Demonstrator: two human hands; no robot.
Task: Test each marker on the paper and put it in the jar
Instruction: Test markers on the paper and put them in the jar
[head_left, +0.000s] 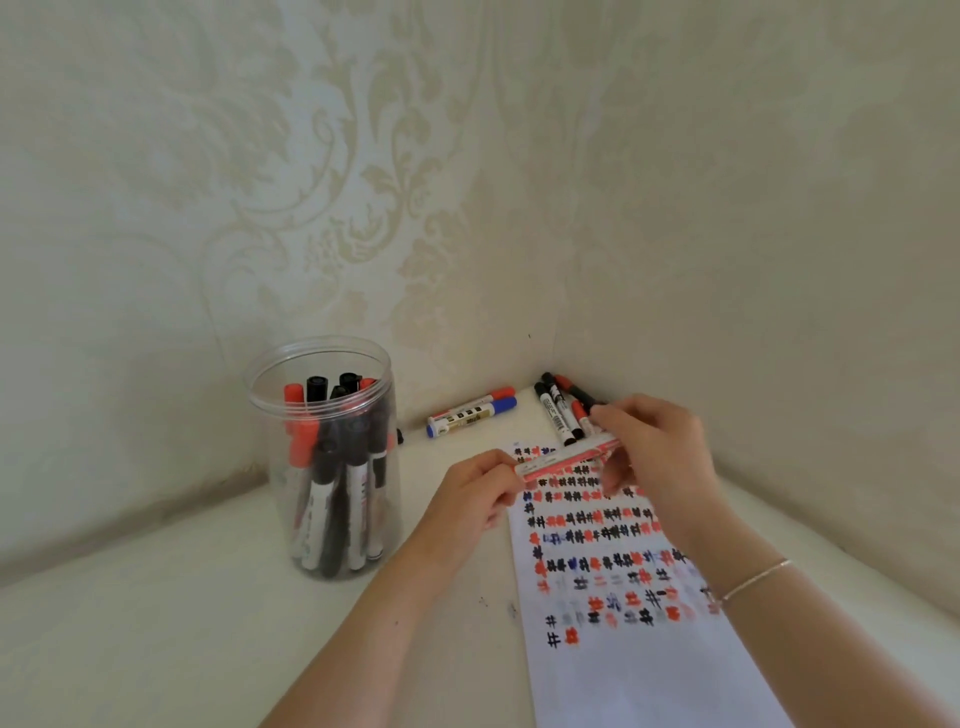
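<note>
A red marker (563, 458) lies level in the air above the top of the paper (639, 670). My left hand (475, 493) grips its left end and my right hand (654, 449) pinches its right end. The white paper carries rows of red, black and blue test marks. A clear plastic jar (332, 462) stands open at the left with several red and black markers upright inside. A red marker (470, 404) and a blue marker (475, 415) lie side by side near the back wall. Several more markers (558, 410) lie in the corner, partly behind my right hand.
The white tabletop (156, 639) fits into a corner of two wallpapered walls (363, 182). A thin silver bracelet (756, 579) circles my right wrist. Small dark specks (511, 609) mark the table left of the paper.
</note>
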